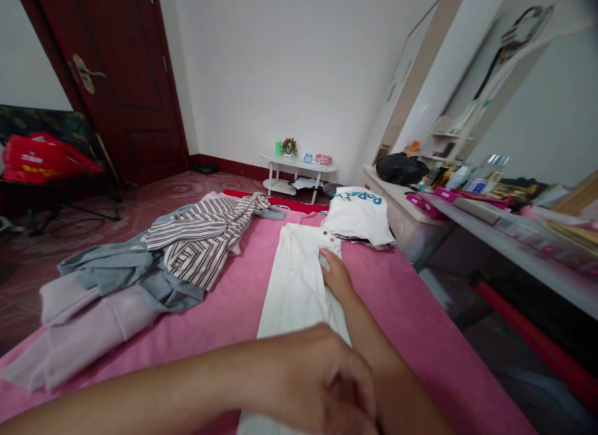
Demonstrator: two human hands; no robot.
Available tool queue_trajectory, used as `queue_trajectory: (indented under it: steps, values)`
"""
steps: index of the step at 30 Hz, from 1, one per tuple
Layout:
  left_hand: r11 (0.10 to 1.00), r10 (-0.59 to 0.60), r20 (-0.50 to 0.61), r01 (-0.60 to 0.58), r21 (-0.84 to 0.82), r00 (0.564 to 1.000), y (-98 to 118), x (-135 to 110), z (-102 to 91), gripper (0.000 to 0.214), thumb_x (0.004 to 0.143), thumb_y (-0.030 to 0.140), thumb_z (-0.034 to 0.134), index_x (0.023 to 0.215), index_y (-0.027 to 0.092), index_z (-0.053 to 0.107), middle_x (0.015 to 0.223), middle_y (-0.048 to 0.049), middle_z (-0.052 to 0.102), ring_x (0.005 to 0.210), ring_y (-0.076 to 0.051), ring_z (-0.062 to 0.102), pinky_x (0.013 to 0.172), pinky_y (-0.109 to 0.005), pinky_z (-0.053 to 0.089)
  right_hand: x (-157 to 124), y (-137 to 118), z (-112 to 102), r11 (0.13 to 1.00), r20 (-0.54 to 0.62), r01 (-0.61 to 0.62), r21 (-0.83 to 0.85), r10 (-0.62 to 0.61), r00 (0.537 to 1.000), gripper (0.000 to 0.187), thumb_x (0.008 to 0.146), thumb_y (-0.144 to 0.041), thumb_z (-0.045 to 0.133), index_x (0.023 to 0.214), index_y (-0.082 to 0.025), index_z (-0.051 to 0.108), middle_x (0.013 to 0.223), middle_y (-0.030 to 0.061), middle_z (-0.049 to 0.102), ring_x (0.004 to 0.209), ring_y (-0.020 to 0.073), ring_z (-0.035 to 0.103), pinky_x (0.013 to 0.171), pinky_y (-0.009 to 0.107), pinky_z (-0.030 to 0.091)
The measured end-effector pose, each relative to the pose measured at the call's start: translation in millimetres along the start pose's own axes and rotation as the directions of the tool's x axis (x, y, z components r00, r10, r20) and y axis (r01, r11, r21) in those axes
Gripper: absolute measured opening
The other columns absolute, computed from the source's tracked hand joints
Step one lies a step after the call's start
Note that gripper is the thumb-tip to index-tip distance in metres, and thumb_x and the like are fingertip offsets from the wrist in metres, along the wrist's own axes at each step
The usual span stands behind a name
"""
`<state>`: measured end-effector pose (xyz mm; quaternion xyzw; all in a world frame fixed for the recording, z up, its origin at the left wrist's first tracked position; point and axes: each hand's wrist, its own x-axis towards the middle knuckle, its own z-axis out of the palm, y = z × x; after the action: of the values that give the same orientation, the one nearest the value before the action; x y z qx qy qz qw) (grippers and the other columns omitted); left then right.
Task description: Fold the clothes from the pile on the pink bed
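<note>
White trousers (pixel 299 285) with two buttons near the waist lie lengthwise on the pink bed cover (pixel 392 310), folded into a long strip. My right hand (pixel 337 277) rests on their right edge just below the buttons, thumb and fingers apart. Closer to the camera, my left hand (pixel 322 379) crosses in front of my right forearm, above the lower trousers. Its fingers are curled in and a little blurred; whatever they may hold is hidden.
Striped, grey and pale pink clothes (pixel 196 242) lie heaped at the left. A stack of folded white tops (pixel 359 214) sits at the far right corner. A cluttered dressing table (pixel 504 235) borders the bed's right side. A small white table (pixel 299 165) stands by the wall.
</note>
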<state>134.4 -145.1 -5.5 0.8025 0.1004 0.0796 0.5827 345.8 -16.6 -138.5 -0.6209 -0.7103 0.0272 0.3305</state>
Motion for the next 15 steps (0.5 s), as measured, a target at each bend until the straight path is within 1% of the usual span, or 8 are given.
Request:
queue_trajectory:
  steps: [1, 3, 4, 5, 7, 10, 12, 15]
  values:
    - [0.995, -0.007, -0.136, 0.021, 0.101, 0.991, -9, 7, -8.3, 0.017, 0.077, 0.037, 0.065, 0.078, 0.02, 0.066, 0.062, 0.0013, 0.06, 0.053, -0.011, 0.053, 0.049, -0.021, 0.04, 0, 0, 0, 1.0, -0.002, -0.002, 0.008, 0.002, 1.0, 0.045, 0.087, -0.027, 0.046, 0.131, -0.017, 0.053, 0.136, 0.0092, 0.055, 0.126, 0.0184, 0.048, 0.108, 0.033, 0.036]
    - [0.945, 0.028, -0.362, 0.093, 0.313, 0.932, -31, 18, -26.0, 0.014, 0.082, 0.029, 0.06, 0.088, 0.019, 0.066, 0.081, -0.0022, 0.066, 0.07, -0.013, 0.059, 0.063, -0.023, 0.046, 0, 0, -1, 1.0, 0.008, -0.007, 0.006, 0.007, 1.0, 0.043, 0.087, -0.026, 0.046, 0.127, -0.017, 0.056, 0.135, 0.0089, 0.056, 0.126, 0.0183, 0.049, 0.108, 0.034, 0.036]
    - [0.903, 0.064, -0.427, 0.13, 0.409, 0.902, -44, 22, -33.4, 0.018, 0.082, 0.027, 0.059, 0.097, 0.019, 0.065, 0.094, -0.0048, 0.067, 0.082, -0.016, 0.06, 0.073, -0.027, 0.048, 0, 0, -2, 1.0, 0.017, -0.007, 0.0, 0.007, 1.0, 0.041, 0.086, -0.025, 0.046, 0.125, -0.017, 0.058, 0.135, 0.009, 0.055, 0.126, 0.0184, 0.049, 0.109, 0.034, 0.035]
    - [0.853, 0.1, -0.462, 0.164, 0.496, 0.881, -58, 26, -38.9, 0.027, 0.081, 0.026, 0.06, 0.107, 0.019, 0.062, 0.108, -0.0078, 0.065, 0.096, -0.02, 0.059, 0.084, -0.031, 0.048, 0, -1, -2, 1.0, 0.025, -0.004, -0.008, 0.004, 1.0, 0.04, 0.086, -0.024, 0.046, 0.123, -0.017, 0.059, 0.135, 0.009, 0.055, 0.126, 0.0185, 0.048, 0.109, 0.034, 0.035]
    - [0.743, 0.162, -0.477, 0.211, 0.635, 0.864, -85, 30, -43.4, 0.046, 0.082, 0.03, 0.061, 0.126, 0.019, 0.053, 0.133, -0.013, 0.051, 0.121, -0.026, 0.048, 0.102, -0.04, 0.04, 0, -2, -3, 0.999, 0.048, 0.012, -0.042, -0.01, 0.999, 0.038, 0.087, -0.024, 0.045, 0.122, -0.018, 0.06, 0.137, 0.008, 0.053, 0.129, 0.0183, 0.045, 0.11, 0.034, 0.033]
    - [0.619, 0.221, -0.441, 0.224, 0.752, 0.87, -112, 29, -39.4, 0.054, 0.089, 0.037, 0.054, 0.139, 0.018, 0.042, 0.148, -0.0149, 0.035, 0.136, -0.029, 0.032, 0.112, -0.046, 0.028, 0, -6, -4, 0.991, 0.124, 0.021, -0.135, -0.004, 0.992, 0.04, 0.092, -0.024, 0.039, 0.128, -0.021, 0.056, 0.143, 0.005, 0.048, 0.134, 0.0172, 0.039, 0.112, 0.036, 0.029]
    - [0.589, 0.234, -0.414, 0.211, 0.78, 0.88, -118, 26, -36.1, 0.054, 0.092, 0.039, 0.049, 0.141, 0.018, 0.038, 0.151, -0.0147, 0.031, 0.138, -0.027, 0.029, 0.115, -0.045, 0.025, -1, -11, -5, 0.981, 0.196, 0.002, -0.194, 0.037, 0.98, 0.043, 0.095, -0.025, 0.033, 0.135, -0.024, 0.049, 0.148, 0.0033, 0.041, 0.139, 0.0178, 0.031, 0.113, 0.04, 0.026]
    - [0.577, 0.203, -0.383, 0.206, 0.791, 0.901, -118, 20, -35.2, 0.053, 0.094, 0.042, 0.044, 0.142, 0.02, 0.037, 0.154, -0.014, 0.026, 0.141, -0.026, 0.026, 0.116, -0.046, 0.021, -6, -19, -10, 0.966, 0.299, -0.021, -0.257, 0.1, 0.949, 0.048, 0.097, -0.025, 0.027, 0.144, -0.024, 0.037, 0.155, 0.0029, 0.028, 0.143, 0.0205, 0.02, 0.114, 0.048, 0.019]
